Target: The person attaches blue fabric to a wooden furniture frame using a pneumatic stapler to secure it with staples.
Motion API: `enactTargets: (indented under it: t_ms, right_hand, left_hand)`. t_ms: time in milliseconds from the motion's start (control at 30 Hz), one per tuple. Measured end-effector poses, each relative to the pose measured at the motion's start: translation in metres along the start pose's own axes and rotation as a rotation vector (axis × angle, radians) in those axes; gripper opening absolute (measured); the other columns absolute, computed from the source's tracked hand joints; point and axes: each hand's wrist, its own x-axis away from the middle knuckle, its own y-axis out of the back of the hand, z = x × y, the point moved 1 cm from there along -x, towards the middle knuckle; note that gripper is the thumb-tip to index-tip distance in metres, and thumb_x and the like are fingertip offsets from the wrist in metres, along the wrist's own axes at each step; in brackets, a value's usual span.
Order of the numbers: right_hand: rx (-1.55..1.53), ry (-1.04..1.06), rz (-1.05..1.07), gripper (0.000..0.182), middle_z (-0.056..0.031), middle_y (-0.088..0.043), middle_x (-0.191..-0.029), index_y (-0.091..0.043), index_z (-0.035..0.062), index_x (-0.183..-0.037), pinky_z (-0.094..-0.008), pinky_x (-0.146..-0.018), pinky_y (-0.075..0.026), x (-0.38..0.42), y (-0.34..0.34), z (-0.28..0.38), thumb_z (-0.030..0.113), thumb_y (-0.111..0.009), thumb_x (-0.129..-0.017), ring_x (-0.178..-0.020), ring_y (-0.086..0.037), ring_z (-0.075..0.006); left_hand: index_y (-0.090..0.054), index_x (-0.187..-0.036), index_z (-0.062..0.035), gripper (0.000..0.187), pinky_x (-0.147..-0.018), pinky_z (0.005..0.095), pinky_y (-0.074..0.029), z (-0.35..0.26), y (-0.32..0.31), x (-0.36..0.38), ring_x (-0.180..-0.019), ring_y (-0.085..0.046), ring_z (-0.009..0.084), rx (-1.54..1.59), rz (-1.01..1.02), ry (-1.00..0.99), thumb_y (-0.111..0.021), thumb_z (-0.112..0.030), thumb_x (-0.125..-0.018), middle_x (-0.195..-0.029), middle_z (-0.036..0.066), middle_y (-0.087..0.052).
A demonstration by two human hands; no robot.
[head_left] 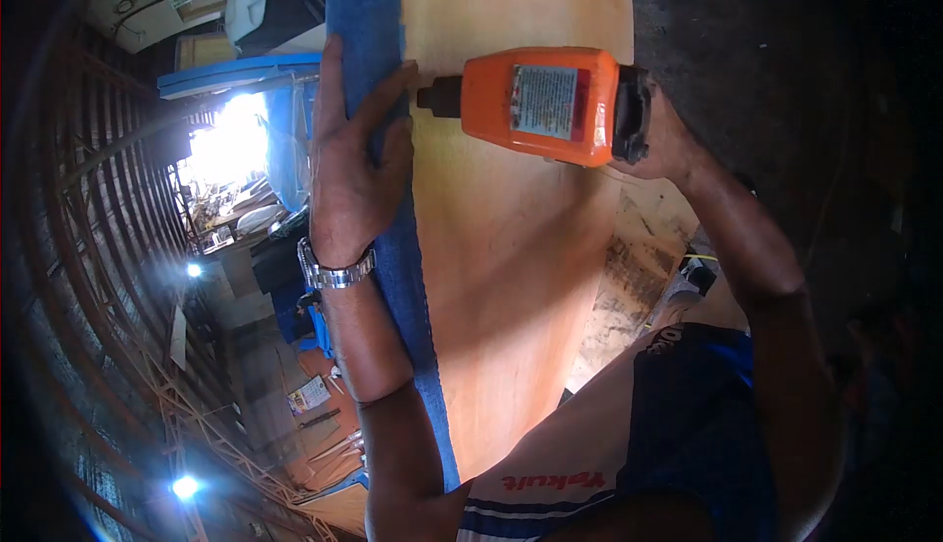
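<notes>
My left hand (359, 173) lies on a strip of blue fabric (368, 1) along the left edge of a long pale wooden board (521, 247). Its fingers are spread, with the thumb and index finger near the fabric's rough edge; a metal-band watch is on the wrist. My right hand (663, 134) is closed at the rear of an orange staple gun (481, 100) with a black nose and a printed label. The gun lies across the board, its nose pointing left at the fabric edge, close to my left fingertips. Most of my right fingers are hidden behind the tool.
A stained wooden surface (638, 267) shows under the board at right. Blue wrapped panels (285, 139) stand at left by a bright opening. Papers (309, 397) and wood strips lie at lower left. Dark floor (756, 80) stretches to the right.
</notes>
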Motion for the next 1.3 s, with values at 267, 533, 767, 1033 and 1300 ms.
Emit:
enactTargets:
  t_ms: [267,533,767,1033,1300]
  right_hand:
    - [-0.069,0.214,0.102,0.021,-0.0006,-0.07,-0.089,-0.066,0.0008,-0.095,-0.0287,-0.077,-0.052,-0.016,-0.007,-0.002,0.002,-0.077,-0.078,-0.083,-0.064,-0.0075]
    - [-0.075,0.075,0.116,0.024,-0.0042,-0.07,-0.082,-0.068,0.0011,-0.096,-0.0286,-0.076,-0.051,-0.018,-0.009,-0.006,0.007,-0.079,-0.076,-0.075,-0.063,-0.0108]
    - [0.017,0.037,0.01,0.025,-0.0079,-0.069,-0.074,-0.068,0.0016,-0.093,-0.0324,-0.072,-0.053,-0.023,-0.012,-0.002,0.012,-0.08,-0.073,-0.069,-0.066,-0.0175]
    - [-0.079,0.105,-0.011,0.028,-0.0049,-0.073,-0.082,-0.07,0.003,-0.098,-0.0296,-0.076,-0.054,0.009,-0.012,-0.017,0.016,-0.084,-0.077,-0.076,-0.069,-0.013]
    - [0.095,0.053,0.041,0.027,-0.0014,-0.074,-0.095,-0.07,0.0012,-0.1,-0.0268,-0.079,-0.054,0.01,-0.008,0.0,0.011,-0.085,-0.08,-0.086,-0.065,-0.0053]
  left_hand:
    - [-0.069,-0.131,-0.0192,0.054,-0.113,0.0449,-0.041,0.0,-0.001,-0.002,-0.142,-0.041,0.0419,-0.008,-0.003,-0.011,-0.066,-0.001,-0.08,-0.163,0.024,-0.025]
    - [-0.068,-0.132,-0.02,0.054,-0.113,0.0457,-0.041,0.001,-0.003,-0.001,-0.143,-0.041,0.0412,-0.019,-0.012,-0.01,-0.067,-0.002,-0.08,-0.164,0.022,-0.024]
    - [-0.068,-0.132,-0.0213,0.055,-0.114,0.0457,-0.04,0.001,0.001,-0.005,-0.144,-0.039,0.0415,-0.061,-0.025,-0.092,-0.068,-0.002,-0.08,-0.164,0.022,-0.025]
    - [-0.041,-0.153,-0.0069,0.069,-0.118,0.0422,-0.032,0.015,-0.002,0.005,-0.148,-0.033,0.0356,0.252,-0.173,-0.24,-0.067,-0.01,-0.089,-0.162,0.025,-0.027]
    - [-0.027,-0.156,0.0036,0.075,-0.118,0.0396,-0.031,0.014,-0.002,0.021,-0.144,-0.038,0.033,0.362,-0.13,0.009,-0.064,-0.019,-0.094,-0.157,0.027,-0.035]
